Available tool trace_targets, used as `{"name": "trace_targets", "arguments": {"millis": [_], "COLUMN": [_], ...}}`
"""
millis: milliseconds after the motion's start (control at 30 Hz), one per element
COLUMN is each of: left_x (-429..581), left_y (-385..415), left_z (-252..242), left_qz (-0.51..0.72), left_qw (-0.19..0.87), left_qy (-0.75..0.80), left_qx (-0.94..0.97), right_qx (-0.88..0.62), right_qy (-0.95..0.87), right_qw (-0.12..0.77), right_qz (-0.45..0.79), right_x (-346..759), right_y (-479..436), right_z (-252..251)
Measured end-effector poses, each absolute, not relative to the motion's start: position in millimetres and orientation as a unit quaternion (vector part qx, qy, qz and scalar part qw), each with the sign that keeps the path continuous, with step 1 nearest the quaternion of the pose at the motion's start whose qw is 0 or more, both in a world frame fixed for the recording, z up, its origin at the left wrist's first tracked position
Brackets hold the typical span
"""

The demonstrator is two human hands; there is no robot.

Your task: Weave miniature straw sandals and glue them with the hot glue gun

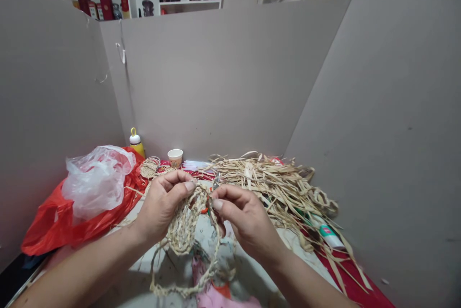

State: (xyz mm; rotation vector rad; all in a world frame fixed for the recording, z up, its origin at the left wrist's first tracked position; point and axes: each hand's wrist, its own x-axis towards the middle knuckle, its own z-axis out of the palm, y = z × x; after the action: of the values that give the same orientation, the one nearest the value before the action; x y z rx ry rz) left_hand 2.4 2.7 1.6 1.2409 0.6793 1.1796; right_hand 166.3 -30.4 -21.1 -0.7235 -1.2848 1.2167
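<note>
My left hand (163, 205) is closed round a coiled braid of pale straw (185, 231), thumb on top near its upper edge. My right hand (243, 219) pinches the same braid at its right side, fingers curled. A loose length of the braid (180, 289) hangs down in a loop toward the table below my wrists. Both hands are held above the table, close together.
A heap of loose straw strips (273, 181) lies at the right. A red plastic bag (57, 224) with a clear bag (95, 178) on it sits at the left. A yellow bottle (137, 144), paper cup (175, 157), small woven piece (149, 167) and a tube (329, 233) stand around. Grey partitions enclose the table.
</note>
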Motion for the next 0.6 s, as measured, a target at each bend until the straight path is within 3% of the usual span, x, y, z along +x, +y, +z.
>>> {"name": "trace_targets", "arguments": {"millis": [200, 600], "left_x": [1.4, 2.7], "left_y": [1.9, 1.9], "left_z": [-3.5, -6.0], "left_qz": [0.532, 0.567], "left_qw": [0.577, 0.530], "left_qy": [0.285, 0.281], "left_qx": [0.550, 0.564], "right_qx": [-0.249, -0.219], "right_qy": [-0.467, -0.432], "right_qw": [0.537, 0.558], "right_qz": [0.657, 0.673], "right_x": [160.1, 152.8], "right_y": [-25.5, -27.2], "right_z": [-29.1, -30.2]}}
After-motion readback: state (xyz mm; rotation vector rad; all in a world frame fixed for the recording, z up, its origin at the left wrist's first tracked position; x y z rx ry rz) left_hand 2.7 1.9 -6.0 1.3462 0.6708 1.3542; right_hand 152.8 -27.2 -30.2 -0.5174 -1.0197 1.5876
